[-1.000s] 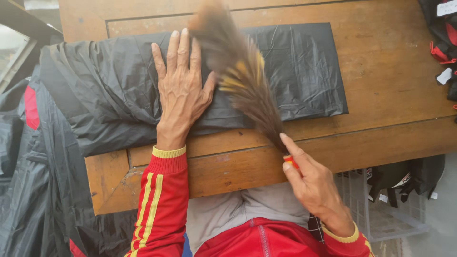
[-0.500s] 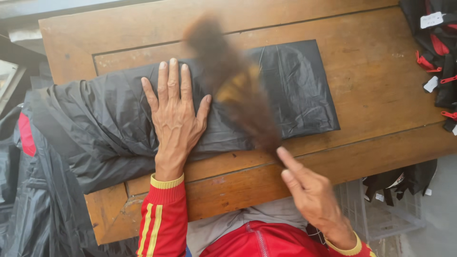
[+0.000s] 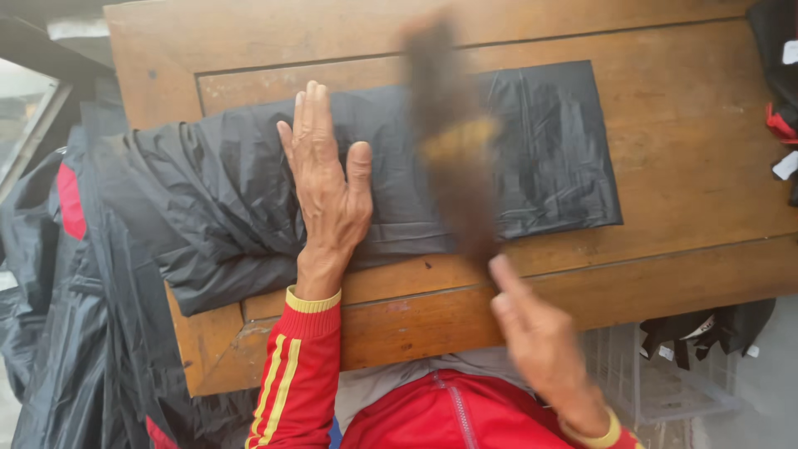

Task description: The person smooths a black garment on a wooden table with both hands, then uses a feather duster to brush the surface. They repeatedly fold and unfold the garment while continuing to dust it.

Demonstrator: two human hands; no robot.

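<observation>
A black folded garment of thin shiny fabric lies across a wooden table. My left hand rests flat on it, fingers together and pointing away from me, pressing the fabric down. My right hand is at the table's near edge, closed on the handle of a brown feather duster. The duster is blurred and stands over the middle of the garment, with a yellowish band partway up.
More black fabric with a red patch hangs off the table's left end. Dark clothes with tags lie at the right edge. A clear plastic crate sits under the table on the right.
The duster has swung from a leftward lean to nearly straight up across the garment. My left hand stays pressed flat. The view has shifted slightly.
</observation>
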